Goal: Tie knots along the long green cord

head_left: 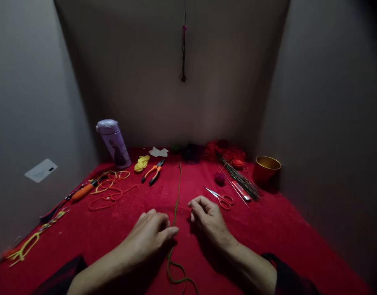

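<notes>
Head view shows a green cord (pixel 176 203) on the red cloth (pixel 268 241), between the two hands; its far end seems anchored, which would explain the straight upper run, while the near end trails in slack loops. The left hand (pixel 150 233) has its thumb over the cord, perhaps to steady it, but whether it pinches I cannot tell. The right hand (pixel 209 219) curls beside it, its grasp unclear, with scissors (pixel 219 196) conveniently near.

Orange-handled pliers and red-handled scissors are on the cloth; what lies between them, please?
In the head view, the green cord runs between the pliers and the scissors.
</notes>
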Tool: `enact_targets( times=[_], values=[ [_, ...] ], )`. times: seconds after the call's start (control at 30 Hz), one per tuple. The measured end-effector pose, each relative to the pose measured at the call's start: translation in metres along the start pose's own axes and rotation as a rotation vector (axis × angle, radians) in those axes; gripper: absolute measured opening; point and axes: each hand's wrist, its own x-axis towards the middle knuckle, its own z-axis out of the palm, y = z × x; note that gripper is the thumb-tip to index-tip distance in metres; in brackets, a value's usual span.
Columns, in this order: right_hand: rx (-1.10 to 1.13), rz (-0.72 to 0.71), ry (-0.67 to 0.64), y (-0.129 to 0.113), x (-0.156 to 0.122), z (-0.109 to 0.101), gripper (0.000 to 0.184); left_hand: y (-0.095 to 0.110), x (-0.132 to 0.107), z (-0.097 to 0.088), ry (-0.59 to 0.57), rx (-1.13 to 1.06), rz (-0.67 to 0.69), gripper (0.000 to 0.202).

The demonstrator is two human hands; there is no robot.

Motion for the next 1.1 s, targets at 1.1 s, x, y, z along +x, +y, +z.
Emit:
enact_targets(
  times=[1.1],
  values=[
    [0.068, 0.329, -0.307, -0.013, -0.023, 0.008, 0.031, 0.014, -0.007, 0.024, -0.063, -1.223, -0.115, 0.035]
  ],
)
